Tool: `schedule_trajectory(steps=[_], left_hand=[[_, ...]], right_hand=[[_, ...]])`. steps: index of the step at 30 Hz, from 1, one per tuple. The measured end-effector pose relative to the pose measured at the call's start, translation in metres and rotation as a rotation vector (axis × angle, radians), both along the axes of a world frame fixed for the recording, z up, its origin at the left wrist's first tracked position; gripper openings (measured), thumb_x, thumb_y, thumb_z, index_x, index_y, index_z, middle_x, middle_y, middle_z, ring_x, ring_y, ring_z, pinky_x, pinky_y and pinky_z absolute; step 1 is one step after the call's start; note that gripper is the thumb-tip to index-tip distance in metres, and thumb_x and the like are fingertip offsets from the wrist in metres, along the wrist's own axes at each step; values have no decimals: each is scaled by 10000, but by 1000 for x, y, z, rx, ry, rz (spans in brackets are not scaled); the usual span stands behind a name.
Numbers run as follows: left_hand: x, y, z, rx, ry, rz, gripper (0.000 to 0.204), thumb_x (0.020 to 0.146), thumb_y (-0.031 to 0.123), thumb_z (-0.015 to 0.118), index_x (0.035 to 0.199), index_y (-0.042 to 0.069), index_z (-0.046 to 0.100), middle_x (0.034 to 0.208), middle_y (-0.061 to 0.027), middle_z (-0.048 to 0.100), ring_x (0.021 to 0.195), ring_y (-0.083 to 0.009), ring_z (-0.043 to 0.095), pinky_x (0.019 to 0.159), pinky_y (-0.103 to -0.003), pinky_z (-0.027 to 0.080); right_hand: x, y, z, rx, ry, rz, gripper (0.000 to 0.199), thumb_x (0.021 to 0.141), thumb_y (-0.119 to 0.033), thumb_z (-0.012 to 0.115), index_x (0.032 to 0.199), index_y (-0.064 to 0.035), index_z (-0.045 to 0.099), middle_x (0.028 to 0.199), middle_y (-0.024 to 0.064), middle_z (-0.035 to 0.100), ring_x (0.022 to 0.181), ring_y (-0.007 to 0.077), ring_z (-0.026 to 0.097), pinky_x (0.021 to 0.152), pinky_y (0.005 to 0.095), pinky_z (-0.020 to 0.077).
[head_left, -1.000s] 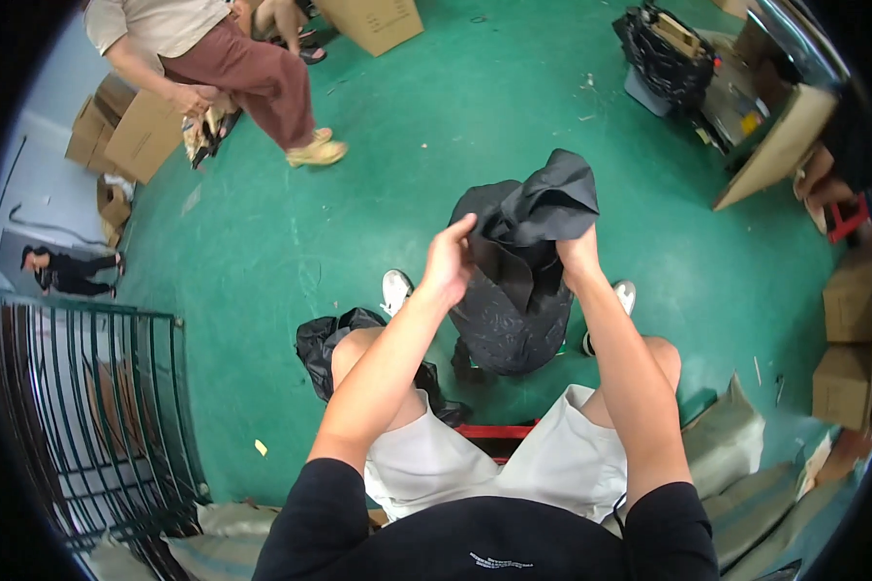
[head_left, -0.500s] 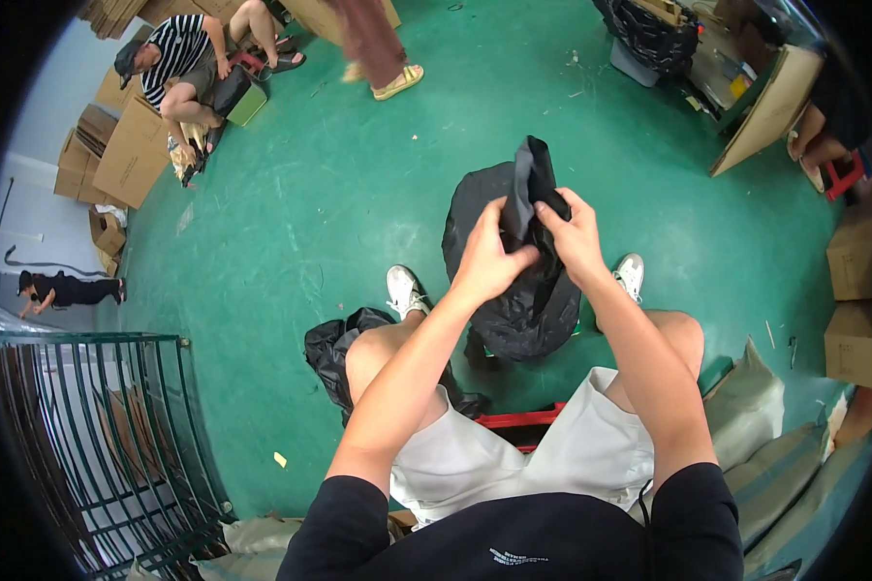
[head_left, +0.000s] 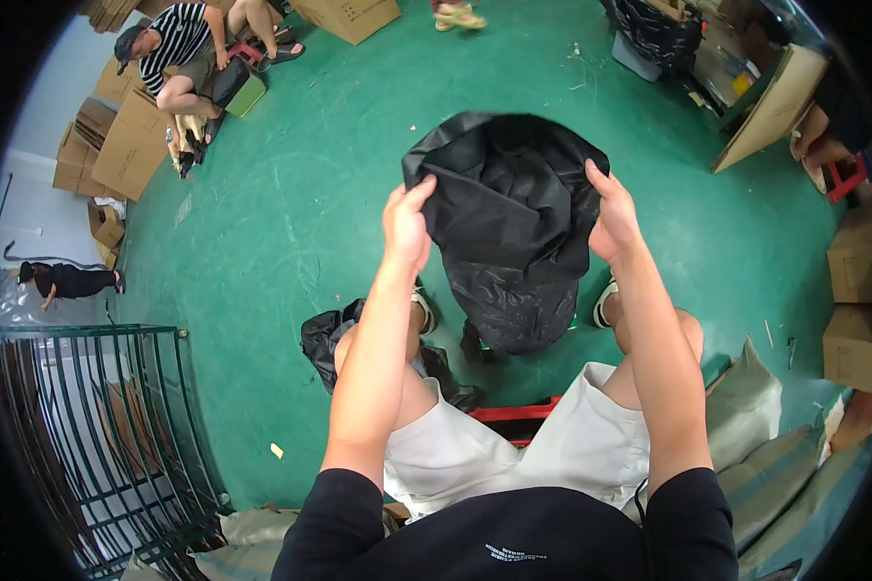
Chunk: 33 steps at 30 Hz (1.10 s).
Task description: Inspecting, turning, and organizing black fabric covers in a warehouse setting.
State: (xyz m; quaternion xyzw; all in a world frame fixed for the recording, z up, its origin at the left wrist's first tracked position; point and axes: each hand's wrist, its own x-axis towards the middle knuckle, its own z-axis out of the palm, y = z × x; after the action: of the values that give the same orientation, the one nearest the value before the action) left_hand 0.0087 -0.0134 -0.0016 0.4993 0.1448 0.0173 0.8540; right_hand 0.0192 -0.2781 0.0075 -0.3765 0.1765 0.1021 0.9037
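Observation:
Between my hands, a black cloth bag (head_left: 523, 198) is spread with its wide round mouth facing up and its folds showing inside. My left hand (head_left: 407, 225) grips the left side of the rim, thumb over the edge. The opposite side of the rim is pinched by my right hand (head_left: 614, 215). Below the cloth, a shinier black plastic-looking bulk (head_left: 523, 310) hangs or rests between my feet; whether it is joined to the bag I cannot tell. Crumpled black plastic (head_left: 331, 337) lies on the floor by my left leg.
Under me is a red stool (head_left: 513, 413). A green metal rack (head_left: 97, 334) stands at left, woven sacks (head_left: 746, 402) at right. Cardboard boxes (head_left: 131, 145) line the far left and right edges. A seated person (head_left: 179, 53) works at far left; others are farther off.
The bunched black cloth has been pulled apart into a wide opening. My hands have moved away from each other to its two sides. A walking person has moved toward the top edge.

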Motion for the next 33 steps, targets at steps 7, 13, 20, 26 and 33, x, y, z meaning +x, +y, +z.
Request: schedule_trajectory(steps=[7, 13, 20, 26, 33], left_hand=[[4, 38, -6, 44, 200, -67, 275, 900, 147, 514, 1020, -68, 637, 1034, -160, 685, 939, -288, 657, 920, -413, 500], [-4, -12, -23, 146, 111, -65, 178, 837, 195, 567, 854, 46, 662, 858, -46, 637, 841, -181, 556, 813, -338, 442], [-19, -20, 11, 140, -133, -281, 358, 909, 322, 657, 1030, -15, 669, 980, -45, 677, 902, -130, 612, 842, -304, 483], [-7, -7, 6, 665, 122, -272, 411, 915, 366, 636, 965, -42, 637, 868, -113, 673, 828, -148, 620, 732, -337, 478], [-10, -12, 10, 899, -32, 133, 216, 904, 173, 613, 945, -39, 606, 859, -195, 660, 819, -307, 651, 721, -379, 482]], right_hand=[[18, -1, -24, -47, -45, 82, 362, 939, -114, 495, 1283, -1, 513, 1196, 124, 618, 1102, 228, 583, 983, 390, 456], [0, -22, -19, -401, -77, 67, 367, 876, -63, 537, 1233, 23, 553, 1149, 120, 622, 1016, 207, 604, 919, 328, 471], [3, 0, -36, -512, -180, 313, 232, 861, -46, 601, 1086, 2, 583, 1052, 62, 640, 937, 150, 596, 852, 282, 461], [14, -20, -62, -753, -330, 339, 275, 736, 73, 478, 983, -23, 553, 911, 15, 573, 837, 116, 532, 794, 241, 423], [21, -26, -78, -763, -362, 115, 331, 659, 79, 427, 947, -52, 526, 866, -10, 490, 831, 99, 453, 783, 192, 353]])
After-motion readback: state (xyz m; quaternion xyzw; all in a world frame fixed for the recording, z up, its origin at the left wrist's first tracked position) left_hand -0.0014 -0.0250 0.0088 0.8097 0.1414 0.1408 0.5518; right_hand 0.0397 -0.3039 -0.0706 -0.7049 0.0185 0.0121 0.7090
